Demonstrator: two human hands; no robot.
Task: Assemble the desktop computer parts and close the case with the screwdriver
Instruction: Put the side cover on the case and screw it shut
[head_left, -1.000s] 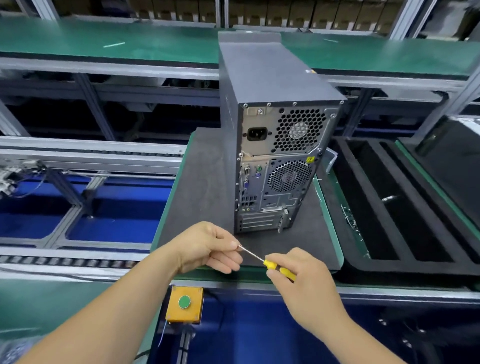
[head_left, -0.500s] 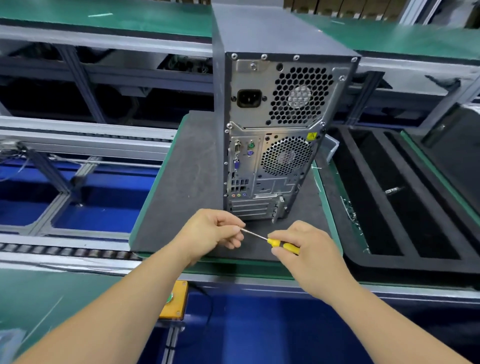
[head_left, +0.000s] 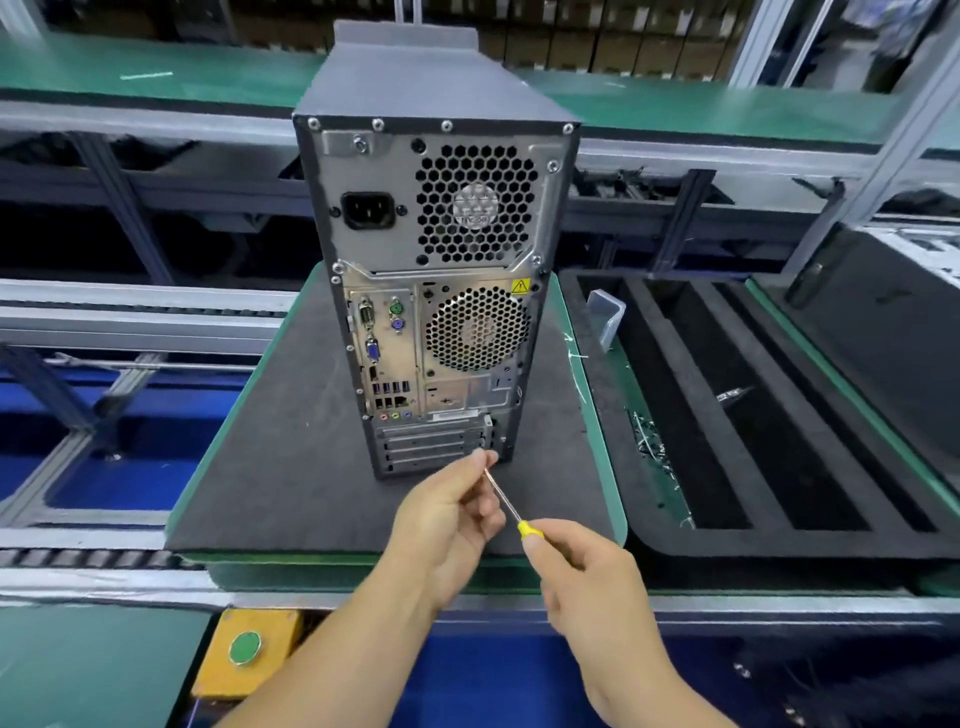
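Note:
A grey desktop tower case (head_left: 436, 270) stands upright on a dark foam mat (head_left: 291, 441), its rear panel with fans, ports and slot covers facing me. My right hand (head_left: 587, 577) grips the yellow handle of a thin screwdriver (head_left: 506, 506). The shaft slants up and left toward the case's lower right corner. My left hand (head_left: 447, 514) pinches the shaft near its tip, right by the bottom slot covers; whether a screw sits at the tip is hidden by the fingers.
A black foam tray (head_left: 769, 415) with long slots lies to the right, with a small clear plastic box (head_left: 605, 317) at its near-left corner and loose small parts beside it. A yellow box with a green button (head_left: 244, 649) sits below the bench edge. Conveyor rails run left.
Both hands moved forward and to the right with the screwdriver; its tip went from in front of the mat's edge to the case's lower rear corner. The case looms closer in view.

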